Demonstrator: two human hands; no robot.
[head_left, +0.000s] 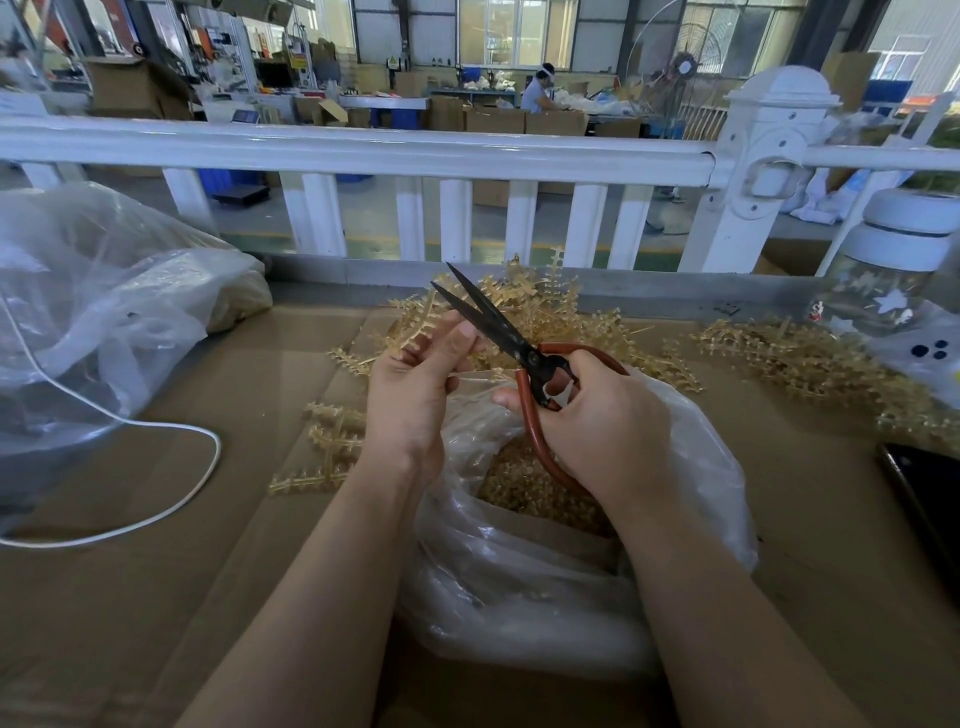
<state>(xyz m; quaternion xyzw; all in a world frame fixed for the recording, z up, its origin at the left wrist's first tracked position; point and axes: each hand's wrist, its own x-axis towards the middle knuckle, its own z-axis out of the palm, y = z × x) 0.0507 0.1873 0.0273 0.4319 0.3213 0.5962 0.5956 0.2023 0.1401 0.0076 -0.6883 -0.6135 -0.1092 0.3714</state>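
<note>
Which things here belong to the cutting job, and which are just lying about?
In the job: scissors, plastic strip in the left hand, bag of cut bits, strip piles.
Lying about: white cable, phone, lidded jar.

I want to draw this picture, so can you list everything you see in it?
scissors: one, black blades, red handles, in the right hand
held sprig: one, amber, in the left hand
loose sprigs: many, amber, piled on the cardboard
small bag: one, clear, under the hands
big bag: one, clear, far left
cable: one, white, left
bottle: one, clear with white lid, far right
phone: one, black, right edge
fence: one, white, across the back
cardboard: one, brown, under everything
hands: two, bare; left pinches the held sprig, right grips the scissors
</note>
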